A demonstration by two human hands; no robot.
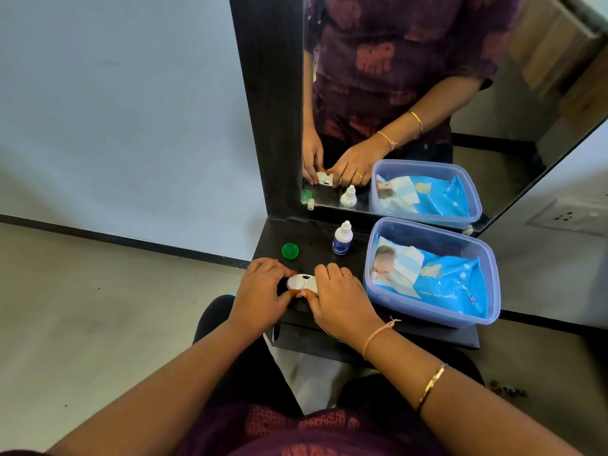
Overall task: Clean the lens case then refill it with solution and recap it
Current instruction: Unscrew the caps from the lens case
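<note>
Containers. Clear plastic tub [427, 312] with a blue rim sits open-topped at the right of the dark shelf [316, 238]. It holds one blue pack of baby wipes [441, 278], lying flat and filling most of the tub. Solution bottle [342, 240], white with a blue label, stands upright and capped, just left of the tub's far corner. Lens case [301, 283], white, lies at the near edge of the shelf between both hands. Its left round end is in view; its right end is covered by fingers. Contents of the wells cannot be told.

Surroundings. Mirror [427, 93] in a dark frame [266, 110] rises from the back of the shelf and repeats the tub, bottle, hands and case. A wall socket [569, 217] is on the wall to the right. A green cap [290, 251] lies by itself on the shelf, behind the left hand and left of the bottle, apart from the case.

Hands. Left hand [260, 291]: fingers curled over the case's left end, thumb against its near edge, gripping it. Right hand [339, 297]: fingers curled over the right end, thumb tip at the near edge, also gripping. The thumbs almost meet. The right wrist carries a thread band [378, 334], with a gold bangle [431, 386] further up the arm and a ring [347, 274] on one finger.
</note>
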